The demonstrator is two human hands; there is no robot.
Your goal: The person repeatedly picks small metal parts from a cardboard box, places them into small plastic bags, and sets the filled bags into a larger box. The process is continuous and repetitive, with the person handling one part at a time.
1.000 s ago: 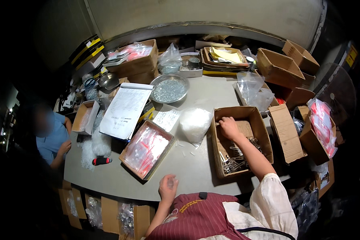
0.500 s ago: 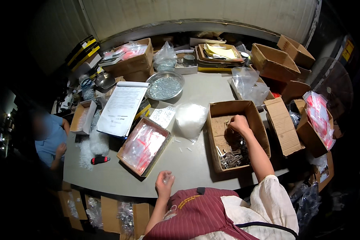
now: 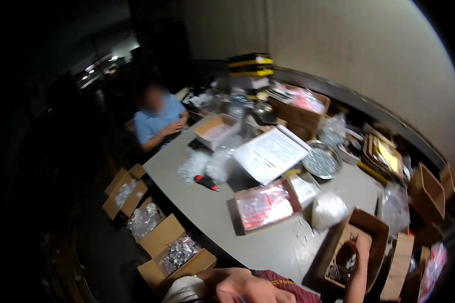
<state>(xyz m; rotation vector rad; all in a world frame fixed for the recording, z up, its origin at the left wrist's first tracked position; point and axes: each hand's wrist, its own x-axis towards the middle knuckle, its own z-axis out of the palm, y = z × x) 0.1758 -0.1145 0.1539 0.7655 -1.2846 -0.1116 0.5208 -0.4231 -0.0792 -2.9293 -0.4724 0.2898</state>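
My right hand is down inside an open cardboard box at the right, its fingers bent together at the far end. Whatever they hold, if anything, is too blurred to make out. Dark metal parts lie in the box beneath that hand. At the lower edge my left hand is close and smeared, its fingers partly cut off, in front of my striped red apron. Beside the box stands a bag of small white pieces. Left of it sits a shallow box of clear, red-edged plastic bags.
On the table lie a clipboard with papers, a red-and-black tool and a metal bowl of small shiny parts. A person in blue sits at the far left. Open cartons with bagged parts stand below the left edge.
My view has swung left and tilted, so the table appears turned. My left hand has come up close to the lower edge; my right hand is still in the cardboard box.
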